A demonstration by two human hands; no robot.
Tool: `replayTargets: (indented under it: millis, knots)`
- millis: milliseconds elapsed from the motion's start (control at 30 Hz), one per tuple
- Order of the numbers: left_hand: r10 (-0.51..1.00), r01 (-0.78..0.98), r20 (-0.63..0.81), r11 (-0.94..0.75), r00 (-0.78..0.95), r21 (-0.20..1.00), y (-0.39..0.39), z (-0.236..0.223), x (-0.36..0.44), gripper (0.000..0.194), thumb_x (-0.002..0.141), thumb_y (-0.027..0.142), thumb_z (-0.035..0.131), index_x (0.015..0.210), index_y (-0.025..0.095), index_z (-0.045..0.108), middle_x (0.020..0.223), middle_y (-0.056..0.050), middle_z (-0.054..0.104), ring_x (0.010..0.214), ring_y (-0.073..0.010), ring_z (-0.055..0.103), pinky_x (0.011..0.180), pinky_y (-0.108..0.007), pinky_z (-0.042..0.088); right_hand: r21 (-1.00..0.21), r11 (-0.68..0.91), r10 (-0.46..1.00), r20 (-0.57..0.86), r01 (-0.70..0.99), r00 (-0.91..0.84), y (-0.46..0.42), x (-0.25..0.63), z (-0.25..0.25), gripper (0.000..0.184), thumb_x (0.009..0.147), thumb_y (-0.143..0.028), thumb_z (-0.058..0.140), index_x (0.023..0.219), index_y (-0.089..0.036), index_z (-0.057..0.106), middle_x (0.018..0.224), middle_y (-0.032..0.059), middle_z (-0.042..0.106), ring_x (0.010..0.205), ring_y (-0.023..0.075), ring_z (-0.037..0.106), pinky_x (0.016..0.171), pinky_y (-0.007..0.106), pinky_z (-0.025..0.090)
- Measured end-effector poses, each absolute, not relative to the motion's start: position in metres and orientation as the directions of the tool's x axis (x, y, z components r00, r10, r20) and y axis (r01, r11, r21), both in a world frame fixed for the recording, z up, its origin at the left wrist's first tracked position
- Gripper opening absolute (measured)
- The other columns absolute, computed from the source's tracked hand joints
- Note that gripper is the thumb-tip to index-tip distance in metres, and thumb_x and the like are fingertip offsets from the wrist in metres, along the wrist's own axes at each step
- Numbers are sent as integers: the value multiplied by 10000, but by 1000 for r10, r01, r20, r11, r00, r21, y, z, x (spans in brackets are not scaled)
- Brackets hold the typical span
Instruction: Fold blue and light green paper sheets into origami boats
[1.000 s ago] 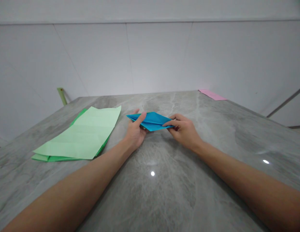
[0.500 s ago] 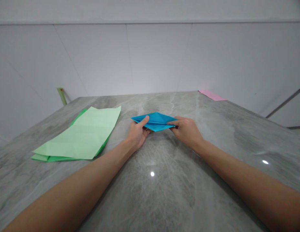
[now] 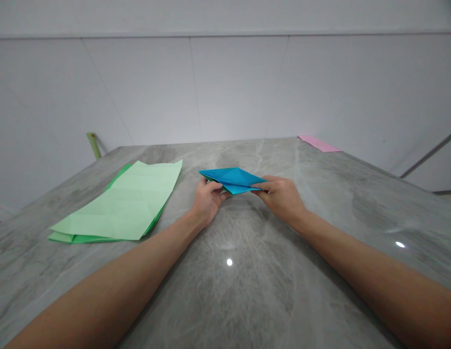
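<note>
Both hands raised slightly over a grey veined marble countertop [image 3: 225,291], working a blue folded origami paper [image 3: 232,180], a flattened, pointed diamond shape lying roughly crosswise, about mid-counter and toward the far edge. Left hand [image 3: 208,201] grasps the paper's left end, fingers curled beneath it, thumb low along the near edge. Right hand [image 3: 281,196] pinches the right point, thumb and fingers closed on it. Paper is held between the hands, not visibly resting on the stone. Left of the hands, well apart from them, a pale green creased sheet [image 3: 119,201] lies on darker green paper [image 3: 80,238], near the counter's left edge. A pink paper strip [image 3: 318,143] sits at the far right corner, against white wall panels [image 3: 228,87]. A pale green post [image 3: 93,144] stands beyond the far left corner.
</note>
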State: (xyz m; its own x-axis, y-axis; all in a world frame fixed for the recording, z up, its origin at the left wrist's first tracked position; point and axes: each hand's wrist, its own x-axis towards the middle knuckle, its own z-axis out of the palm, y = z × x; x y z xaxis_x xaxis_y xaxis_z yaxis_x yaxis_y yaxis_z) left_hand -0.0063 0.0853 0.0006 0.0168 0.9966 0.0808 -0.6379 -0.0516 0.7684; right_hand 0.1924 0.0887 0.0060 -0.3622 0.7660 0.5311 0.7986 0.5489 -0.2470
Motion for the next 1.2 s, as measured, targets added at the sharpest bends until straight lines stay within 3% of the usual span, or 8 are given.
replayTargets:
  millis: [167, 300, 433, 533, 600, 1000, 1200]
  knots:
    - [997, -577, 68, -33, 39, 816, 84, -1, -2, 259, 657, 75, 668, 855, 183, 542, 802, -4, 669, 753, -178, 657, 833, -438, 535, -191, 543, 739, 572, 818, -357, 87, 191, 8, 156, 850, -235, 640, 909, -247, 784, 926, 73, 724, 842, 243, 632, 762, 367, 494]
    - [996, -551, 61, -17, 62, 834, 86, -4, -1, 178, 735, 131, 701, 864, 151, 579, 861, -49, 698, 806, -190, 677, 852, -415, 540, -106, 471, 661, 699, 876, -271, 79, 186, 15, 109, 799, -244, 700, 875, -218, 775, 1218, 145, 599, 1130, 337, 501, 921, 490, 438]
    - [994, -551, 58, 2, 90, 835, 85, -5, 0, 179, 793, 178, 697, 940, 158, 596, 955, -73, 706, 891, -197, 686, 884, -400, 531, -24, 444, 639, 709, 896, -298, 69, 176, 21, 51, 782, -291, 735, 813, -275, 772, 1365, 95, 478, 1291, 393, 359, 1055, 655, 232]
    - [987, -542, 64, 28, 151, 840, 82, -4, 2, 196, 816, 216, 694, 976, 158, 596, 1003, -89, 701, 883, -199, 691, 878, -402, 533, 11, 472, 646, 676, 882, -354, 65, 170, 21, 99, 791, -313, 734, 875, -348, 771, 1409, 43, 449, 1335, 408, 305, 1062, 745, 34]
    - [982, -533, 64, 41, 178, 845, 80, -3, 3, 239, 807, 233, 712, 994, 148, 591, 1037, -106, 694, 876, -210, 695, 876, -418, 534, 15, 488, 657, 652, 873, -379, 64, 168, 20, 126, 793, -307, 733, 893, -376, 769, 1423, 25, 445, 1347, 414, 288, 1046, 771, -15]
    - [984, -492, 89, -3, 153, 870, 80, -5, 4, 141, 766, 170, 708, 893, 181, 647, 935, -55, 720, 864, -218, 687, 822, -393, 555, -18, 455, 709, 613, 890, -349, 68, 170, 16, 159, 787, -267, 736, 907, -361, 777, 1445, 44, 450, 1354, 439, 283, 1013, 815, 74]
    - [989, -492, 105, -40, 106, 870, 81, -5, 5, 170, 739, 147, 701, 895, 171, 639, 917, -53, 719, 872, -210, 677, 843, -397, 547, -20, 460, 715, 601, 888, -357, 69, 173, 13, 187, 799, -317, 720, 983, -320, 757, 1448, 100, 457, 1348, 450, 312, 987, 835, 70]
